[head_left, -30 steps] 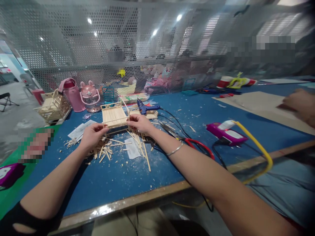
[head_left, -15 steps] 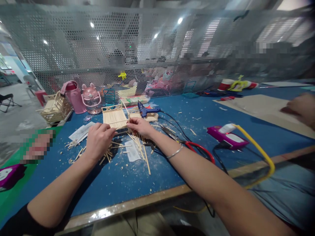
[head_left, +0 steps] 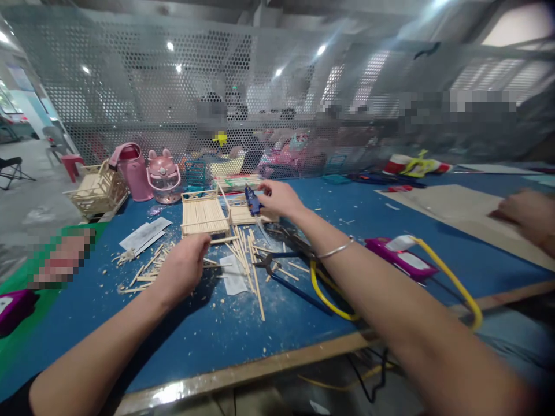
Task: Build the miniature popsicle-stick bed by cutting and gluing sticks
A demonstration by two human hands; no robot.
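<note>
My left hand (head_left: 184,266) is closed, low over the blue table, with a thin wooden stick (head_left: 224,240) jutting right from its fingertips. Just beyond it stands a small model of wooden sticks (head_left: 203,215), with a slatted floor and low railings. My right hand (head_left: 280,199), wearing a bracelet at the wrist, is wrapped round the handle of a blue hot glue gun (head_left: 252,200). The handle is mostly hidden by the fingers. Loose sticks (head_left: 255,277) and blue-handled pliers (head_left: 269,263) lie between my arms.
A pink flask (head_left: 133,176) and a pink bottle (head_left: 163,180) stand at the back left, beside another stick model (head_left: 97,190). A purple power strip (head_left: 401,257) with a yellow cable lies right. Another person's hand (head_left: 526,214) is over brown board (head_left: 455,214). A perforated screen (head_left: 151,104) rises behind.
My right hand has left the stick model and taken hold of the glue gun, which is now turned. My left hand has drawn slightly toward me, off the model's front edge.
</note>
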